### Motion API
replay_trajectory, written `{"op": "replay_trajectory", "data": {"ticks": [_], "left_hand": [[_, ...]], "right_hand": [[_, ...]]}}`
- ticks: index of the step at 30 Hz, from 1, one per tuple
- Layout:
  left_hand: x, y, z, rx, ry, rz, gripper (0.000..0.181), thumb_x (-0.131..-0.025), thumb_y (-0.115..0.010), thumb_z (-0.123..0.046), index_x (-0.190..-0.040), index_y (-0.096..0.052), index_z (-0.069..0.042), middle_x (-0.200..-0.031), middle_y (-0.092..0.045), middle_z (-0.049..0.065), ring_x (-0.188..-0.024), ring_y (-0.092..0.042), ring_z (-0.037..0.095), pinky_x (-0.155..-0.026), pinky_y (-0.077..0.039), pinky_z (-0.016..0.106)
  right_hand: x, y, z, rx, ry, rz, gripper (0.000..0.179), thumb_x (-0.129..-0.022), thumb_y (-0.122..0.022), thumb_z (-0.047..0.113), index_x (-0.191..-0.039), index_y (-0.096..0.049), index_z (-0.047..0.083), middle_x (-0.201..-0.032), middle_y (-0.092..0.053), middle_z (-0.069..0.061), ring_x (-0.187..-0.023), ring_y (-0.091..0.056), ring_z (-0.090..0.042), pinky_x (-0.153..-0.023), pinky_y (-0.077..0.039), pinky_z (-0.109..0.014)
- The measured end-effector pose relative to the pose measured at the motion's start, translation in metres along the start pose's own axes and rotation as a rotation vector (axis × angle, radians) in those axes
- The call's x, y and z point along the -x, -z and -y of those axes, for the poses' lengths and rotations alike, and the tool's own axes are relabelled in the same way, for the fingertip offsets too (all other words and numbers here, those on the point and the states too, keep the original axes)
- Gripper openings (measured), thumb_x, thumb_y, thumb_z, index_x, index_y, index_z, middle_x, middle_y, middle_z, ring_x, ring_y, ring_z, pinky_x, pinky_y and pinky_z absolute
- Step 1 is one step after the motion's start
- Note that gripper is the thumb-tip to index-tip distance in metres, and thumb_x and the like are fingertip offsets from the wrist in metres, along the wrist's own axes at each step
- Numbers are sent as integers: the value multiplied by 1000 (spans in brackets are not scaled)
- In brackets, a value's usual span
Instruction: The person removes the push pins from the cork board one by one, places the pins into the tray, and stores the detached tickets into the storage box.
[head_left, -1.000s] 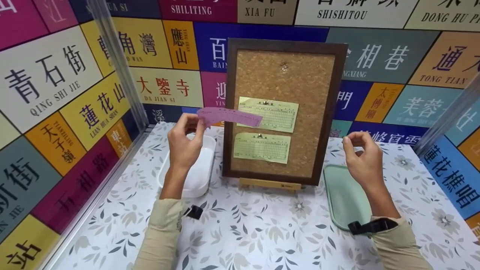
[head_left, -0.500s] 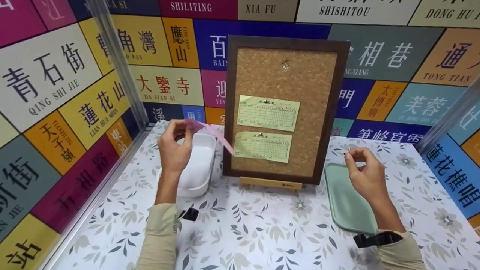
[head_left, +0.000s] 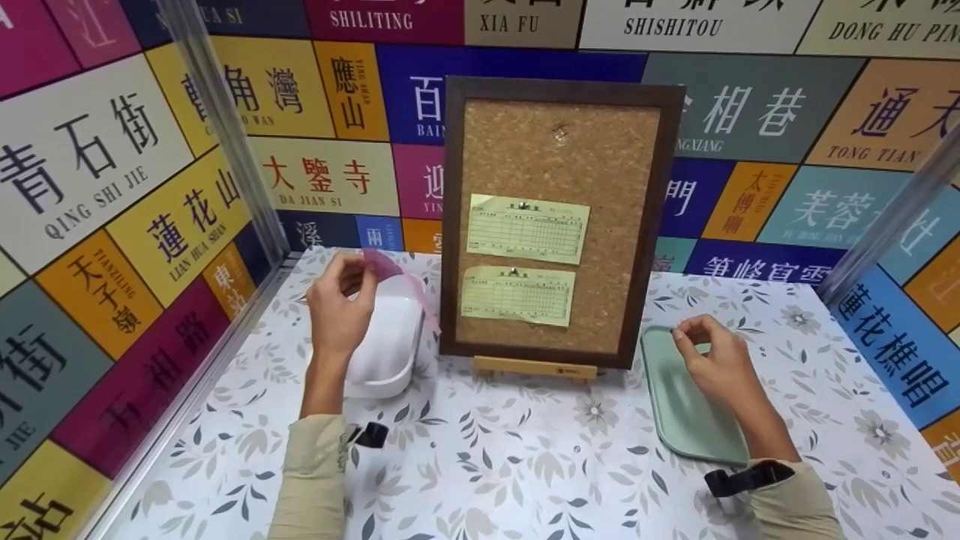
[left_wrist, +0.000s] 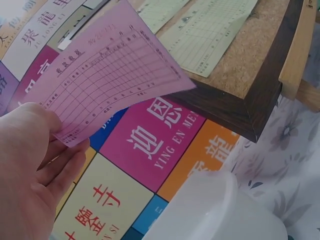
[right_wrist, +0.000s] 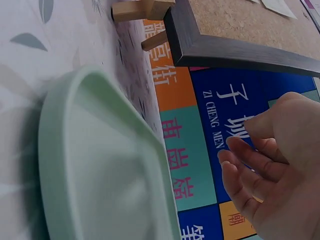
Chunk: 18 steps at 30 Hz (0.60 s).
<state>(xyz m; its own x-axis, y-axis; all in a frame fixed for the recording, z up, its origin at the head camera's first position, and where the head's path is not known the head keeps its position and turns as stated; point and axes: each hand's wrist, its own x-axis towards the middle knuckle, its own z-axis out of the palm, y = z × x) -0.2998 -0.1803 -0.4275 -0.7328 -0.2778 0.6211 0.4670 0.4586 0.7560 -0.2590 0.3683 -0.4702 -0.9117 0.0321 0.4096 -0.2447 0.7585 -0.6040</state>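
In the head view my left hand (head_left: 341, 307) pinches a pink receipt slip (head_left: 401, 281) by its edge, over the white tray (head_left: 386, 337). The left wrist view shows the slip's (left_wrist: 117, 75) printed grid, one corner held under the thumb. My right hand (head_left: 716, 360) is raised over the green tray (head_left: 652, 375), thumb and forefinger together on a tiny dark pin-like thing, mostly hidden. In the right wrist view the other fingers of this hand (right_wrist: 280, 165) are loosely bent beside the tray wall (right_wrist: 55, 165).
A dark-framed corkboard (head_left: 600, 187) stands on a wooden easel (head_left: 536, 367) between the trays. Two pale green receipt slips, an upper one (head_left: 525, 232) and a lower one (head_left: 517, 298), are pinned to it. Panels with lettering (head_left: 322, 172) close off the back and sides of the floral-patterned table (head_left: 517, 442).
My left hand has drawn the pink slip leftward and down, from before the board to over the white tray. My right hand has come lower over the green tray.
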Motion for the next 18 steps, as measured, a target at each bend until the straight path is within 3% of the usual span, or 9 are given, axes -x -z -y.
{"op": "replay_trajectory", "data": {"ticks": [9, 14, 18], "left_hand": [[-2, 5, 11, -50, 10, 7, 16, -105, -69, -12, -118, -77, -7, -104, -80, 9, -91, -75, 18, -81, -56, 14], [-1, 8, 13, -80, 12, 5, 18, -106, -65, -11, -117, -80, -11, -105, -77, 6, -88, -65, 13, -76, -53, 16], [-1, 8, 16, -114, -10, 1, 22, -106, -64, -8, -116, -82, -14, -100, -72, 8, -84, -57, 14, -72, -49, 17]], "right_hand": [[-1, 5, -15, 52, -44, 150, 16, -107, -67, 23, -108, -71, 7, -98, -76, -9, -91, -65, -11, -77, -48, -18], [-2, 6, -20, 60, -61, 252, 14, -104, -69, 17, -105, -73, 4, -91, -73, -9, -79, -63, -10, -69, -49, -22], [-1, 4, -24, 85, -93, 313, 13, -100, -69, 16, -102, -73, 4, -90, -73, -8, -78, -61, -10, -72, -48, -22]]}}
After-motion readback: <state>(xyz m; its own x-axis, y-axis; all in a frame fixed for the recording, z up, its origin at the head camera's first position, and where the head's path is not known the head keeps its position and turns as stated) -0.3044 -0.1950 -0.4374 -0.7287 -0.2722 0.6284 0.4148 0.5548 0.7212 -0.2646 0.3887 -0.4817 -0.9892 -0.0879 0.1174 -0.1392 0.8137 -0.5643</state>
